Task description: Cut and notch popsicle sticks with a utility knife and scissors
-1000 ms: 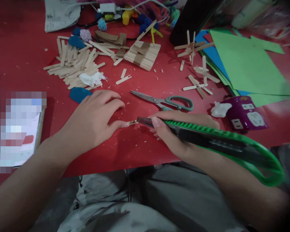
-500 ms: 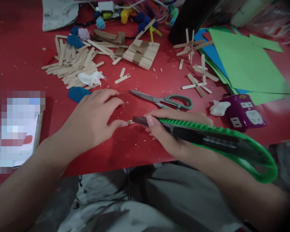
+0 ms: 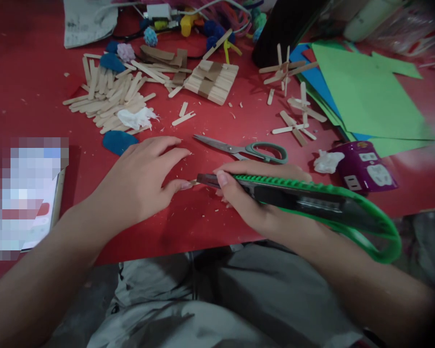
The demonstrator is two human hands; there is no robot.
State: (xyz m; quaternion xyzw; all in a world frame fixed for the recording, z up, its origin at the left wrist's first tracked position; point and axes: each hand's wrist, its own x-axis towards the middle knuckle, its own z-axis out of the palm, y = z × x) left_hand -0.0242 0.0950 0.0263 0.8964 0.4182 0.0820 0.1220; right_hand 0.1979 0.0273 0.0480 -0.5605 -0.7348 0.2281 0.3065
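My right hand [image 3: 253,193] is closed round a large green and black utility knife [image 3: 311,203], its blade tip pointing left onto the red table [image 3: 29,72]. My left hand [image 3: 145,179] rests on the table, and its thumb and finger pin a small piece of wooden stick [image 3: 194,182] right at the blade tip. Most of that piece is hidden by my fingers. Small wood shavings lie scattered around both hands.
Grey-handled scissors [image 3: 246,150] lie just beyond my hands. Farther back are a pile of craft sticks [image 3: 108,96], a glued stick panel [image 3: 213,79], stick crosses [image 3: 293,121], green paper sheets [image 3: 366,96], a purple power adapter [image 3: 364,169] and a phone [image 3: 32,203] at left.
The knife and my right hand have crept a little to the left along the stick piece. My left hand has stayed where it was.
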